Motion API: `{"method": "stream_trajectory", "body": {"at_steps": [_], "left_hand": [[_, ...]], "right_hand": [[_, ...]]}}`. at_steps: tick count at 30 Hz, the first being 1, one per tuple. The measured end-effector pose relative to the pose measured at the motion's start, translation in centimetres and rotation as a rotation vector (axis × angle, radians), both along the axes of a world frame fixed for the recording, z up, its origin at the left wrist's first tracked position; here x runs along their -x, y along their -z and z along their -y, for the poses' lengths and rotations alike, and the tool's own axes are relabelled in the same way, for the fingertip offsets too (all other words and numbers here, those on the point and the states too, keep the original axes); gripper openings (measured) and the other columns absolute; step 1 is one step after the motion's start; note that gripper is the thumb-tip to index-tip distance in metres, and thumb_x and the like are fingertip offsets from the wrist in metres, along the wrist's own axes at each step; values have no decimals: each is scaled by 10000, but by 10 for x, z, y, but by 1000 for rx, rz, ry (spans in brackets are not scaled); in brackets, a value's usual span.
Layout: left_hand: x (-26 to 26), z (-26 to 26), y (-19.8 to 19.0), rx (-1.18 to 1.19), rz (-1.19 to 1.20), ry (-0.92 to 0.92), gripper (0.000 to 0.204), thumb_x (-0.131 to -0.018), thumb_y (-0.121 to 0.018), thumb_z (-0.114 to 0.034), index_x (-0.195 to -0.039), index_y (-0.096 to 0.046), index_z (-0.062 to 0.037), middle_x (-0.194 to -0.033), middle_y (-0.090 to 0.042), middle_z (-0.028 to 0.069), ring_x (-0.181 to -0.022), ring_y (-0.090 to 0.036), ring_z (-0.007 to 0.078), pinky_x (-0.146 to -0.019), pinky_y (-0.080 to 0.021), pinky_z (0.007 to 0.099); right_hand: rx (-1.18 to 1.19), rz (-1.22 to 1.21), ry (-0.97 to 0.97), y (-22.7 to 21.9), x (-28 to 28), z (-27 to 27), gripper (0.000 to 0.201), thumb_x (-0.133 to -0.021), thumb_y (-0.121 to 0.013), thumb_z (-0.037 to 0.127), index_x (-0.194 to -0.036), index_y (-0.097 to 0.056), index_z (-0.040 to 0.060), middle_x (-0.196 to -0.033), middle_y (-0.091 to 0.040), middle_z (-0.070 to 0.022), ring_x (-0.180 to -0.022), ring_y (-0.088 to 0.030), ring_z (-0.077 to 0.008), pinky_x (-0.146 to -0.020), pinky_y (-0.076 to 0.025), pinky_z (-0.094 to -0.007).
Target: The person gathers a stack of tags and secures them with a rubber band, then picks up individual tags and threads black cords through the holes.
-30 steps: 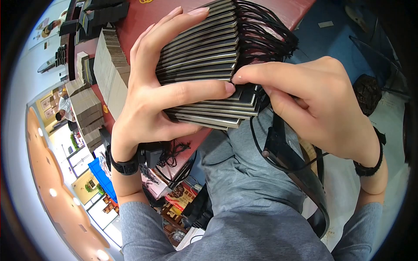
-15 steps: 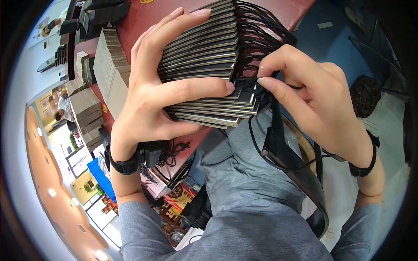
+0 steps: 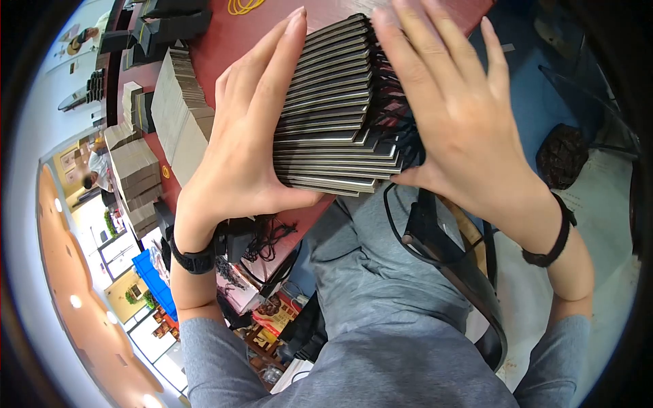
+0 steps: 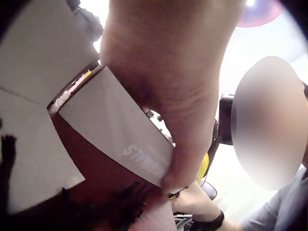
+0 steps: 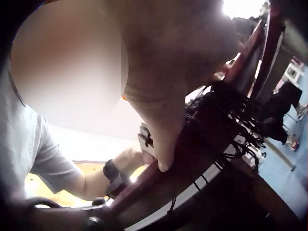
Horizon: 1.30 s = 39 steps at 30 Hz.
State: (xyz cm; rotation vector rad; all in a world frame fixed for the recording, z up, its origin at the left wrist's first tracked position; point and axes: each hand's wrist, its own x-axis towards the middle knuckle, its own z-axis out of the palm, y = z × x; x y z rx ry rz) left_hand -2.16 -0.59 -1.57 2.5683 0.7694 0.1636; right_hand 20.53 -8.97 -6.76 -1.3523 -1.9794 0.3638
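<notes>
A fanned stack of thin black panels with pale edges (image 3: 330,102) stands between both hands. Black cords (image 3: 391,102) bunch at its right end, partly behind the right hand. My left hand (image 3: 241,136) lies along the stack's left end, fingers straight and thumb along the lower edge. At the opposite end my right hand (image 3: 462,122) spreads its straight fingers over the cords, its thumb near the lower right corner. In the left wrist view the left thumb rests against a pale panel with faint lettering (image 4: 118,125). Dark cords (image 5: 219,106) hang beside the right hand in the right wrist view.
Tall stacks of pale board (image 3: 178,109) stand left on the red table (image 3: 211,47), with yellow rubber bands (image 3: 245,7) near its far edge. Loose black cords (image 3: 269,238) lie below the left wrist. A curved black piece (image 3: 469,299) crosses beside the lap.
My right hand has let go of the cord it was pinching and spread flat at the stack's right end. The left index finger has lifted off the panels and straightened beside the other fingers.
</notes>
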Motion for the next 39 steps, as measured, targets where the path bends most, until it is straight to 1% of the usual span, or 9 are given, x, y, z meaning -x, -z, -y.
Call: {"method": "stream_trajectory", "body": {"at_steps": [8, 12, 15, 19, 22, 24, 27, 34, 39], "left_hand": [[1, 0, -3, -136, -51, 8, 1216, -471, -840, -279, -1510, -263, -23, -1497, -381, 170, -1385, -343, 353, -1138, -252, 450], [0, 1, -4, -12, 146, -57, 1094, -492, -815, -248, -1472, -359, -77, -1396, -429, 176, -1290, -412, 357, -1075, -286, 463], [-4, 3, -8, -233, -54, 30, 1057, -513, -813, -239, -1464, -377, -88, -1372, -425, 176, -1260, -420, 379, -1057, -309, 472], [-1, 0, -6, -190, -25, 25, 1079, -535, -801, -272, -1491, -336, -92, -1375, -417, 174, -1247, -429, 370, -1037, -321, 473], [-1, 2, -4, -197, -48, -11, 1105, -547, -797, -315, -1511, -302, -100, -1379, -415, 174, -1238, -435, 366, -1030, -325, 474], [2, 1, -3, -239, -87, -6, 1152, -545, -805, -358, -1513, -266, -43, -1388, -410, 188, -1256, -427, 369, -1037, -320, 478], [2, 2, 0, -250, -44, -2, 1190, -543, -818, -394, -1496, -242, 28, -1406, -398, 207, -1281, -413, 371, -1048, -311, 488], [2, 3, -2, -241, -109, -45, 1254, -542, -825, -356, -1523, -146, 31, -1476, -337, 222, -1350, -360, 383, -1103, -270, 465], [1, 2, -2, -296, -129, -39, 1197, -540, -819, -428, -1495, -251, 20, -1372, -417, 219, -1254, -437, 358, -1019, -336, 490]], "right_hand": [[-104, 50, 68, 21, 28, -10, 1064, -547, -803, 45, -1497, -324, 78, -1287, -479, -136, -1243, -482, -318, -1107, -260, -582], [-36, -182, -30, 5, 23, -15, 1037, -566, -708, -127, -1501, -314, 82, -1301, -446, -163, -1160, -519, -345, -995, -437, -434], [29, -317, -180, -3, 16, -18, 1048, -566, -662, -179, -1509, -296, 94, -1309, -434, -180, -1139, -527, -361, -927, -477, -375], [98, -338, -209, -7, 13, -15, 1045, -573, -654, -170, -1514, -273, 77, -1339, -426, -191, -1183, -500, -379, -969, -454, -387], [107, -228, -196, -7, 11, -9, 998, -608, -651, -102, -1509, -240, 21, -1427, -383, -209, -1300, -420, -388, -1075, -370, -444], [-6, 197, 6, -5, 15, -1, 925, -638, -678, 35, -1458, -266, -82, -1446, -354, -270, -1339, -383, -407, -1123, -265, -555], [-4, 275, 9, 2, 12, -13, 909, -640, -659, 100, -1425, -271, -141, -1493, -316, -292, -1411, -311, -387, -1131, -131, -649], [26, 363, -14, -1, 37, -20, 904, -652, -654, 101, -1424, -264, -166, -1489, -320, -309, -1446, -264, -374, -1110, -120, -687], [27, 346, -54, -1, 38, -20, 912, -665, -658, 109, -1430, -246, -167, -1493, -314, -307, -1440, -274, -377, -1110, -124, -681]]}}
